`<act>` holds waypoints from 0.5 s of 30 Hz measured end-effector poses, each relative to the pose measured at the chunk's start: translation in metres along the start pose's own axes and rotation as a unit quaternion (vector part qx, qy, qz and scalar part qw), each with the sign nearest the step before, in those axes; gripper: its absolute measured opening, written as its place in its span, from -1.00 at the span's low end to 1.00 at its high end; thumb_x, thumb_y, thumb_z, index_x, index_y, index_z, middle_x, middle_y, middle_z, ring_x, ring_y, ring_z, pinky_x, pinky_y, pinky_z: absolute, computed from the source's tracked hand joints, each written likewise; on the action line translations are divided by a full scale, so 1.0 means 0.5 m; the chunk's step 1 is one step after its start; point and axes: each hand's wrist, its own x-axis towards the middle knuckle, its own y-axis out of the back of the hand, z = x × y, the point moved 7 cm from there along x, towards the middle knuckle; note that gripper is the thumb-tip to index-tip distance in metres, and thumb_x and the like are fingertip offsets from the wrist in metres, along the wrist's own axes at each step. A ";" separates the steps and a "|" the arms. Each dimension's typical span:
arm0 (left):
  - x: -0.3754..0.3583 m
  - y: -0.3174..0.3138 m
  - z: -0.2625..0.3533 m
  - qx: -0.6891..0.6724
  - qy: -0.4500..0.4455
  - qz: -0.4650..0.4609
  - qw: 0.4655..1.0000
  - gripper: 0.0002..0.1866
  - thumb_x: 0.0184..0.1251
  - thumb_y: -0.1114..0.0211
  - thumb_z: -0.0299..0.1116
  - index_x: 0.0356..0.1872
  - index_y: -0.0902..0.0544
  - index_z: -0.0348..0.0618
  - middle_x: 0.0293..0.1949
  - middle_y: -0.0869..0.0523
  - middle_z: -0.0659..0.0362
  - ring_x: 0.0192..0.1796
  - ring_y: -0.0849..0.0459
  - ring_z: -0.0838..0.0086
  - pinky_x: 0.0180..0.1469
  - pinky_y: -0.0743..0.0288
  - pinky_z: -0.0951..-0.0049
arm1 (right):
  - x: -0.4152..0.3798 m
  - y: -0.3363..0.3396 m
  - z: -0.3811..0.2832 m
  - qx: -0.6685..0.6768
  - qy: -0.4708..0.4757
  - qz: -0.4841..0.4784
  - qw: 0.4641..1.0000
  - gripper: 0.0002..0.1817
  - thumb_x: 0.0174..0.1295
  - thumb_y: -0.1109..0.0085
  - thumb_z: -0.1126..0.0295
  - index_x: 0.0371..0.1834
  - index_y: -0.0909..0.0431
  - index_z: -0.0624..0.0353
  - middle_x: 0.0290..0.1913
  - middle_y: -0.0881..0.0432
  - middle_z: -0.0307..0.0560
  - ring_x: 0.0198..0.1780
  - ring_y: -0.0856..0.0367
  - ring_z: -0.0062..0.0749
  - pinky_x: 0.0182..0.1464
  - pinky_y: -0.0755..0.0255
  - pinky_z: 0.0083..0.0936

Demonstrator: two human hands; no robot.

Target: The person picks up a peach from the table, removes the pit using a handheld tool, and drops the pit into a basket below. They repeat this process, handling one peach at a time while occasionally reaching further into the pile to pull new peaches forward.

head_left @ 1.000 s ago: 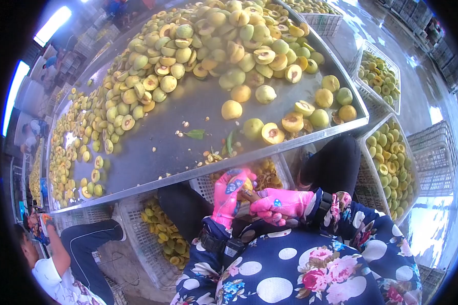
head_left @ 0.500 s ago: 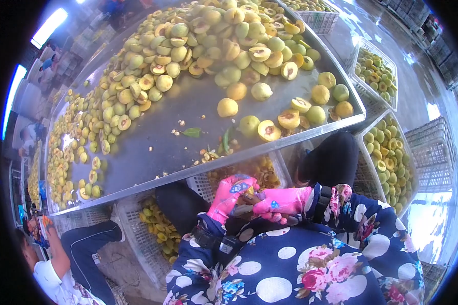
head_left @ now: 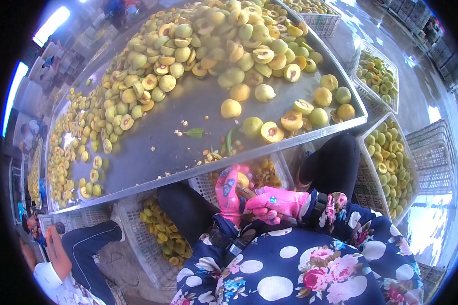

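Note:
My left hand (head_left: 229, 195), in a pink patterned glove, is closed around a piece of yellow-green stone fruit (head_left: 243, 180) above my lap. Pressed close beside it, my right hand (head_left: 281, 202) in a matching pink glove has its fingers curled. A small brownish thing shows at its thumb side, too hidden to name. Just beyond both hands, under the table edge, stands a white crate (head_left: 202, 187) holding cut fruit pieces (head_left: 267, 172).
A metal-rimmed table (head_left: 158, 147) carries heaped whole and halved stone fruit (head_left: 137, 89). Fruit-filled crates (head_left: 388, 168) stand right, and another crate of pieces (head_left: 165, 231) left. A seated person (head_left: 61, 259) works at lower left. Loose pits and a green leaf (head_left: 194, 132) lie near the table edge.
My left hand has turned more upright and shifted slightly right, showing more of the fruit piece. My right hand stays close beside it. The view has shifted slightly.

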 end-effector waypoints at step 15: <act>0.008 0.018 0.000 0.007 -0.051 0.054 0.997 -0.69 0.35 -0.13 -0.16 -0.09 -0.55 -0.19 -0.24 -0.64 0.07 -0.37 -0.61 0.43 -0.38 -0.56 0.44 | 0.020 -0.005 0.008 0.030 -0.003 0.002 1.000 -0.66 0.24 -0.02 0.24 -0.68 -0.30 0.04 -0.73 -0.24 -0.40 -0.76 -0.23 -0.71 -0.76 -0.13 -0.72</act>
